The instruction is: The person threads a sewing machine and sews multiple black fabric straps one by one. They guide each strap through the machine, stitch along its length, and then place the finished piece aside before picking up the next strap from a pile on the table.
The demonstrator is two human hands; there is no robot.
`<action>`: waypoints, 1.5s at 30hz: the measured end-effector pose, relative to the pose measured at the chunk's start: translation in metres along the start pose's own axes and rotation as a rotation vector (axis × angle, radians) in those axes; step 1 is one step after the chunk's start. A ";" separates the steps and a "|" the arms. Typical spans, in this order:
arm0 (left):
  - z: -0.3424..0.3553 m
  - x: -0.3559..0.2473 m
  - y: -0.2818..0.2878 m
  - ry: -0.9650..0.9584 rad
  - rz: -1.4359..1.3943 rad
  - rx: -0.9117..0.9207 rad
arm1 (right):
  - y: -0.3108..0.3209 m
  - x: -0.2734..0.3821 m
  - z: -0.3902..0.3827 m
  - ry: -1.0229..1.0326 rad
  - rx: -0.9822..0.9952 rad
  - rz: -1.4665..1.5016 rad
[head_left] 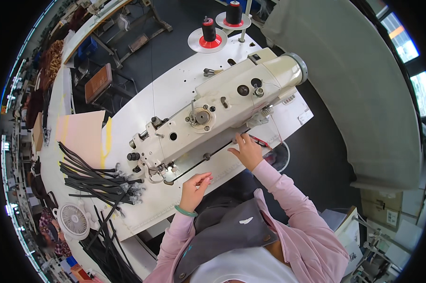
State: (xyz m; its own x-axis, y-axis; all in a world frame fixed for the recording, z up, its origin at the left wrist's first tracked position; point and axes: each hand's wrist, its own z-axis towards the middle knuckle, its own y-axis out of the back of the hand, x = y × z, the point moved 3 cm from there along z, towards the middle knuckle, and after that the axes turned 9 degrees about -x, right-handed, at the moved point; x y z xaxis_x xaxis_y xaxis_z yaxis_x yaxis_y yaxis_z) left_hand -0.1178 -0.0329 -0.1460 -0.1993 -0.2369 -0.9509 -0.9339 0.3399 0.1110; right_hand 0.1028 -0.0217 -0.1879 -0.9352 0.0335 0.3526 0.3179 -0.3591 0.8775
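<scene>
A white industrial sewing machine (222,96) lies across the white table, its needle area at the left end. A thin black strip (192,168) runs slantwise along its near side, from beside the needle area to behind my right hand. My right hand (248,152) is at the strip's far end, thumb and fingers apart, fingertips close to it; whether they touch it I cannot tell. My left hand (194,192) is near the table's front edge, a little apart from the strip. Its fingers are drawn together and nothing shows between them. A small dark round piece (206,156) sits along the strip.
Black strips with frayed grey ends (93,177) lie left of the machine, beside a pale pink sheet (80,137). More strips hang near a small white fan (75,220). Two black thread cones (208,30) stand behind. A red tool (260,141) lies past my right hand.
</scene>
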 end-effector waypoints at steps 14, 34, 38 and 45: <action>0.014 0.015 0.006 -0.472 0.068 -0.225 | -0.017 0.045 -0.038 -0.448 0.347 1.446; -0.162 0.103 0.072 -0.811 -0.368 -0.569 | -0.010 0.201 -0.159 0.102 0.403 1.482; -0.169 0.097 0.079 -1.009 -0.311 -0.570 | -0.011 0.219 -0.170 -0.263 0.897 1.989; -0.162 0.086 0.082 -1.064 -0.137 -0.579 | -0.013 0.216 -0.173 -0.568 1.079 2.032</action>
State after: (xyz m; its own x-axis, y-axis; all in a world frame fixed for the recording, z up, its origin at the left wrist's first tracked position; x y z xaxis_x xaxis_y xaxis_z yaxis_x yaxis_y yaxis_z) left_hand -0.2595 -0.1730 -0.1714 0.0005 0.7174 -0.6966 -0.9765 -0.1498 -0.1550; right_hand -0.1303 -0.1710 -0.1788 0.5985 0.6215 0.5056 0.5328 0.1626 -0.8305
